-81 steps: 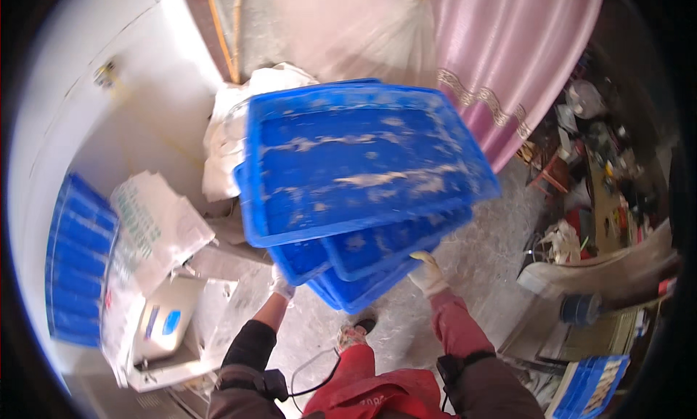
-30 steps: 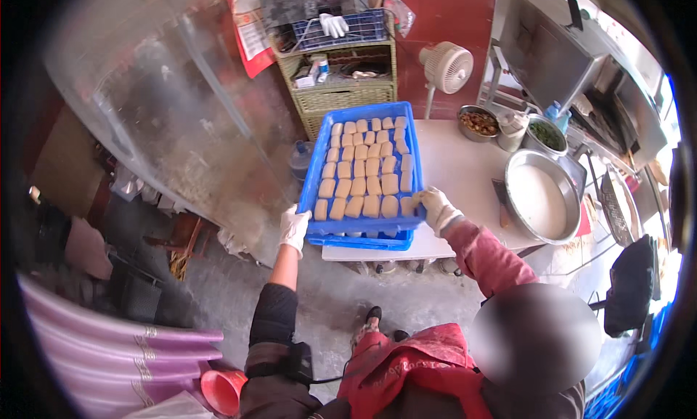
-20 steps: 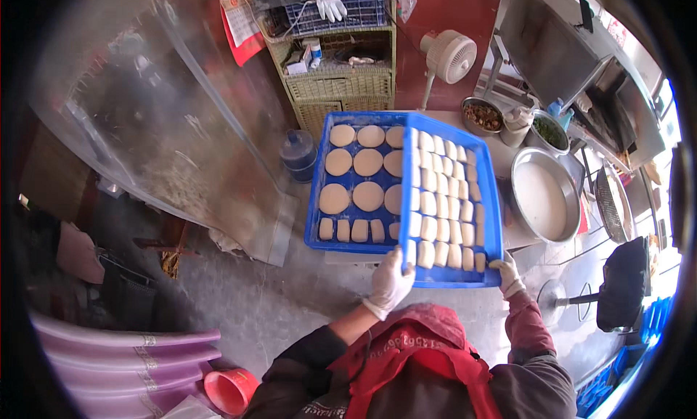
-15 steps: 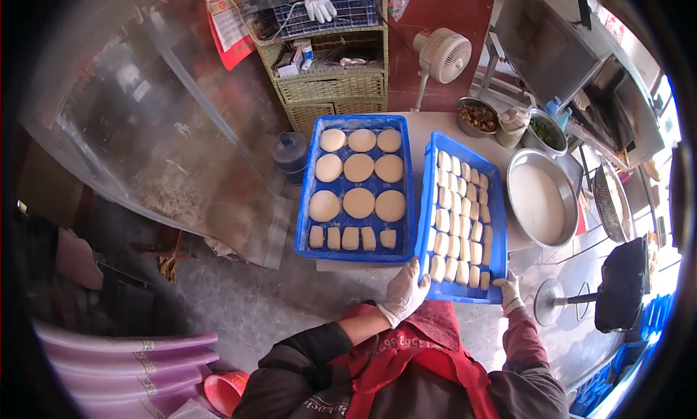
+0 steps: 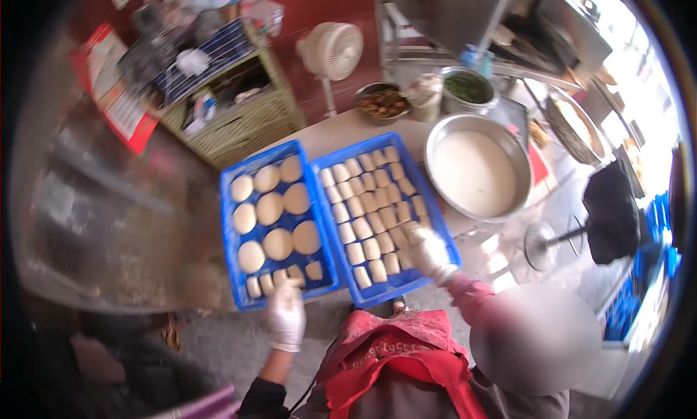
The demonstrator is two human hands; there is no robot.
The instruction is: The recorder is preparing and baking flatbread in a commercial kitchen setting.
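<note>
My left hand [image 5: 285, 316], in a white glove, is at the near edge of the left blue tray [image 5: 335, 277]. Its fingers look bunched together beside the row of small dough pieces [image 5: 314, 271]; whether they hold one is hidden. Larger round dough discs [image 5: 278, 244] fill the rest of that tray. Over the right side of the other blue tray [image 5: 374, 297] reaches my gloved right hand [image 5: 428, 253], its fingertips at the small dough rolls [image 5: 382, 199] lying there in rows. Motion smears those fingers, so their grip is unclear.
Right of the trays stands a large metal basin [image 5: 479, 166] of pale liquid or batter. Behind it are a pot of chopped greens [image 5: 467, 90] and a bowl of brown food [image 5: 382, 102]. A fan [image 5: 332, 51] and a wicker cabinet [image 5: 236, 114] stand beyond the table.
The right tray, held at its near corners before, now lies angled beside the left tray. Both hands have let go of it: the left moved to the left tray, the right over the rolls. The view has turned.
</note>
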